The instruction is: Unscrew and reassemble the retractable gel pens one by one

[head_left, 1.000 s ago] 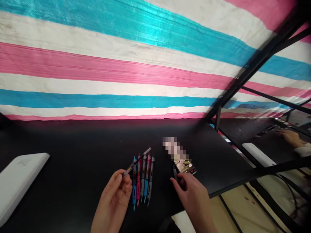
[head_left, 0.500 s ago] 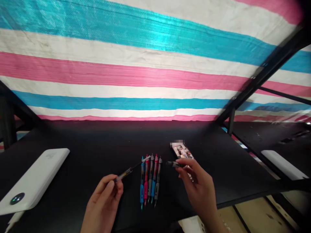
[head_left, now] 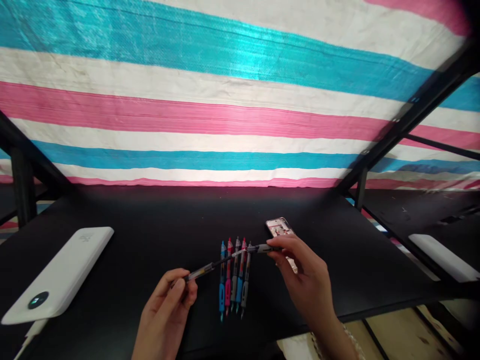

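Note:
My left hand (head_left: 170, 305) pinches the near end of a slim pen refill and barrel piece (head_left: 210, 266) that slants up to the right. My right hand (head_left: 305, 280) pinches a dark pen part (head_left: 264, 248) and holds it against the far tip of that piece. Both parts hover above a row of several pens (head_left: 234, 280), blue, pink and grey, lying side by side on the black table (head_left: 150, 235). A phone (head_left: 279, 227) with a lit screen lies just behind my right hand, partly covered by it.
A white power bank (head_left: 62, 272) with a cable lies at the table's left. A pink, white and blue striped tarp (head_left: 225, 100) hangs behind. Black frame bars (head_left: 408, 112) slant at right, with another black table and a white power bank (head_left: 442, 257) beyond.
My right hand moved off the phone, lifted the dark pen part and brought it left to meet the tip of the piece in my left hand. The camera view shifted to the left.

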`<state>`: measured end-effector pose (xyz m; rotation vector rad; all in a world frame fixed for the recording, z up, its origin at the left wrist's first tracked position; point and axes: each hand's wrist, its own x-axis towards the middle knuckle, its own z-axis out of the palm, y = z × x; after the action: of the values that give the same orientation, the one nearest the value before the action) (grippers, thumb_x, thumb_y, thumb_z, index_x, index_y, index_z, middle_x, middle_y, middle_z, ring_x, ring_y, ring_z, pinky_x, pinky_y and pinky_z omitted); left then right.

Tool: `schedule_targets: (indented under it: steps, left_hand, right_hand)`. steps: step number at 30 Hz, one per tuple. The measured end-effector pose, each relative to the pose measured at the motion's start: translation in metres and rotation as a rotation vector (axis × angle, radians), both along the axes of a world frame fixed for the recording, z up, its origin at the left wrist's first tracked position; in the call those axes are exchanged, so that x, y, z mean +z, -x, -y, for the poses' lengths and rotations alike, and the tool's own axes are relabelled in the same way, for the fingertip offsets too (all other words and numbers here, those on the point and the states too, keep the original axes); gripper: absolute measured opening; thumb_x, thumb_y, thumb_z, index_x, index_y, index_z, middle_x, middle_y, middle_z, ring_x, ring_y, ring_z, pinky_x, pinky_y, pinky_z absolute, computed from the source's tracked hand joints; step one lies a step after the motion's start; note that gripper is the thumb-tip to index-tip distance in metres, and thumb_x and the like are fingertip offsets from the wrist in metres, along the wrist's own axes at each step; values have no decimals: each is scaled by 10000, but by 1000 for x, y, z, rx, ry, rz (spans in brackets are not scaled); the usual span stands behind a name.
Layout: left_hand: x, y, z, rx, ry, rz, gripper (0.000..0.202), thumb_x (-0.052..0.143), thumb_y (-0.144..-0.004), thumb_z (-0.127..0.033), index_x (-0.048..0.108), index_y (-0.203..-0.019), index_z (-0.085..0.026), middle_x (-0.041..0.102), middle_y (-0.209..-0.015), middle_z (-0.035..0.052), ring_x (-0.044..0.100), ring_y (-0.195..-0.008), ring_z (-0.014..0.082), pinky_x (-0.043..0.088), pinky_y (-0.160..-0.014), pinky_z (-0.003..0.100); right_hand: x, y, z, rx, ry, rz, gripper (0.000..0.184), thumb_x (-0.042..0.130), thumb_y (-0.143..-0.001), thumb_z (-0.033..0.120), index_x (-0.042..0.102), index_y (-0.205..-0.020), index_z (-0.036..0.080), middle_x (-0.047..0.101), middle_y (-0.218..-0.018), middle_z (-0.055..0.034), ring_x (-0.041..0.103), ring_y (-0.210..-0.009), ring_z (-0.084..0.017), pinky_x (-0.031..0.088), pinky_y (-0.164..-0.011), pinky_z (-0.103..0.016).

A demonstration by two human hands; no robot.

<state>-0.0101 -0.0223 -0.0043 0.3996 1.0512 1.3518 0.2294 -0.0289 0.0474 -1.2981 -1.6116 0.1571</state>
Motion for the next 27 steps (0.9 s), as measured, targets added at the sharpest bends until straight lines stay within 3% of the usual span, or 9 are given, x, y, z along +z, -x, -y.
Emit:
schedule_targets:
  steps: [7,14,18,21,25,27]
  left_hand:
    - [-12,9,-2,-66,-13,15,309,948,-623,-339,795,-849,-195,720,-750,24,662,-734,155,602,-697,196]
    - [-13,10,0,-54,-104,-138,301,906,-695,-385,781,-908,-215,748,-772,16,660,-714,147,576,-683,176]
    - [-9,1,0,-99,-144,-232,305,890,-708,-414,777,-897,-203,754,-730,22,665,-702,152,563,-691,181]
    - [-7,-3,-2,-92,-153,-274,321,897,-681,-415,774,-877,-193,760,-712,27,674,-677,162,569,-681,199]
    - [-5,-4,-4,-52,-164,-342,303,900,-667,-382,776,-867,-192,774,-710,34,704,-658,173,584,-666,211]
    - [-3,-3,-5,-24,-191,-386,253,893,-682,-348,775,-849,-199,773,-716,25,713,-655,162,583,-667,195]
  right_hand:
    - [1,1,-3,41,1,14,169,619,-942,89,689,-991,234,699,-909,-29,674,-811,-190,550,-717,-290]
    - [7,0,-11,196,-40,150,185,617,-964,79,696,-1043,227,684,-928,-45,645,-837,-197,542,-748,-310]
    - [-1,9,-13,334,-12,178,198,581,-993,95,679,-1101,228,687,-921,-57,629,-831,-209,548,-727,-324]
    - [-11,15,-13,354,-20,152,213,548,-1008,86,656,-1132,221,687,-941,-66,627,-841,-208,545,-746,-328]
    - [-19,19,-15,340,-19,220,165,497,-1053,188,659,-1086,190,675,-856,-68,604,-755,-205,526,-683,-323]
    - [-20,20,-17,316,-8,276,273,435,-1081,285,669,-982,184,651,-758,-58,576,-681,-206,502,-626,-321]
